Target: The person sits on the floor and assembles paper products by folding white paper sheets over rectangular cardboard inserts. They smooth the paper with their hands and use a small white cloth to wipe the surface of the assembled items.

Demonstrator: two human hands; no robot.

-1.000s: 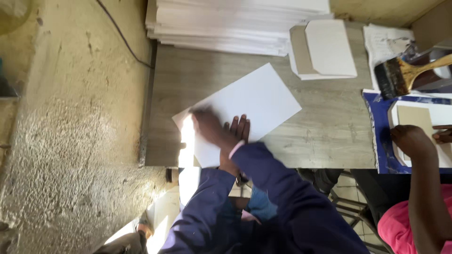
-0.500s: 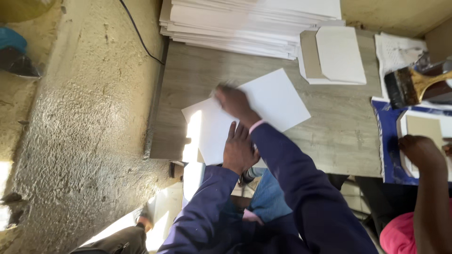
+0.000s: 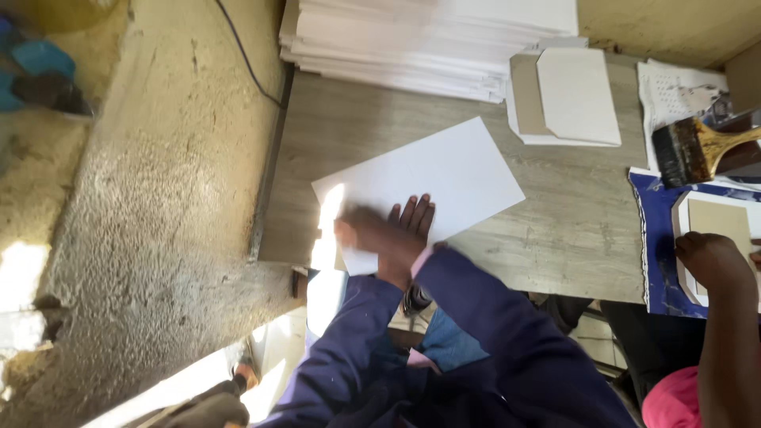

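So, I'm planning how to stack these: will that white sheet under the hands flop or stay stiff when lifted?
The white sheet lies dead flat with straight, uncurled edges, so it is probably stiffish card. It looks thin, so likely light. Both hands, left hand and right hand, press on it, and the smooth table suggests it slides easily.

Both arms, in dark blue sleeves, are reaching forward from the near edge, the forearms running close together. The left hand (image 3: 361, 234) is lying palm down, blurred. The right hand (image 3: 408, 234) is resting flat just beside it, overlapping it, its fingers (image 3: 418, 212) stretching straight toward the far side.
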